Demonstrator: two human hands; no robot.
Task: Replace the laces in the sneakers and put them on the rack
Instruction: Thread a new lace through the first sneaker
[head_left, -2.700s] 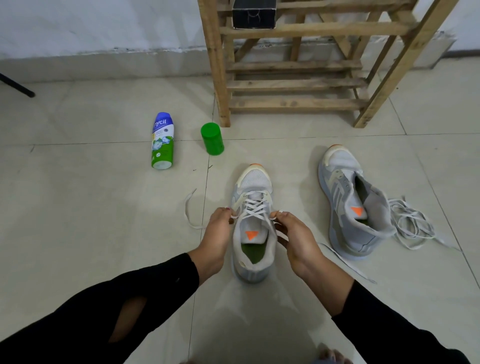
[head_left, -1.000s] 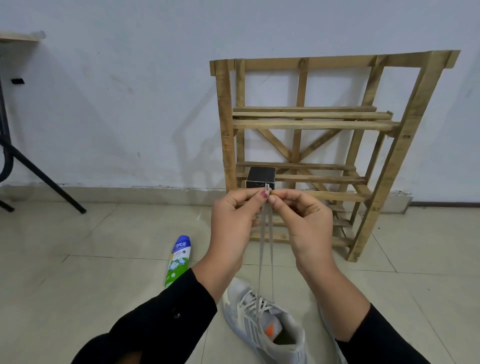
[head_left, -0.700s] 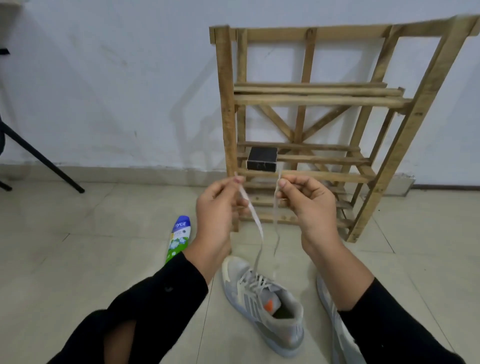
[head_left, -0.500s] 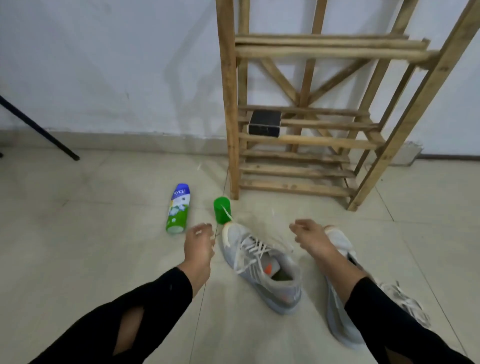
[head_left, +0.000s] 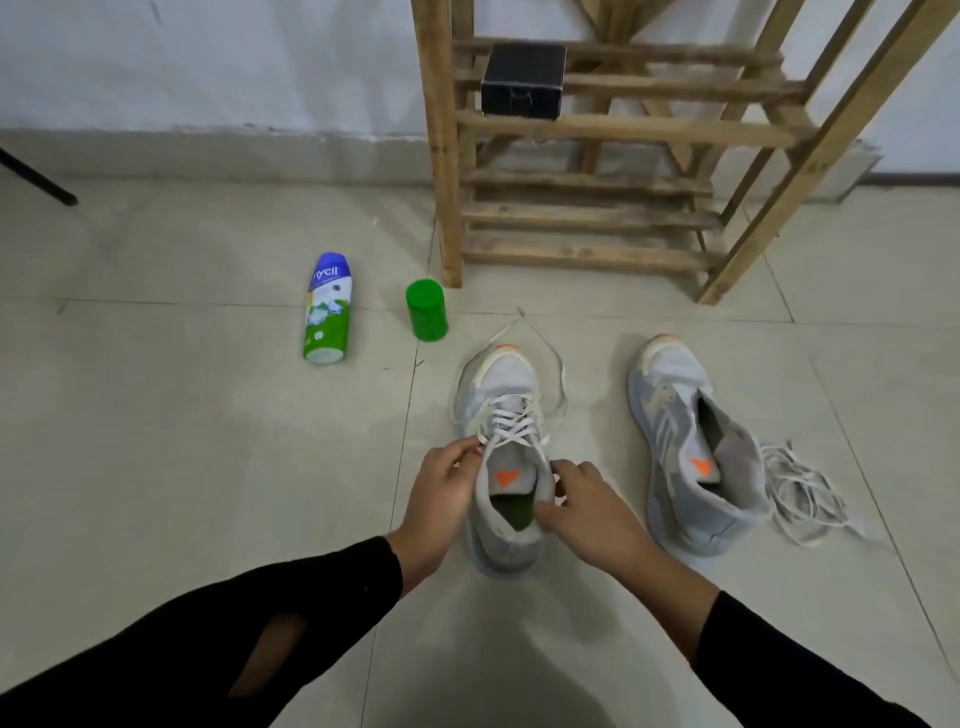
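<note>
— What was hard to make out?
— Whether the right hand, fingers curled on the collar, also held lace.
— The grey sneaker?
— Between both hands, on the floor, white-laced partway. The left hand pinched lace.

The sneaker in the grip is pale grey with white laces, an orange triangle and what looks like a green insole. Right of the grip, the second sneaker is grey with pale stripes.
</note>
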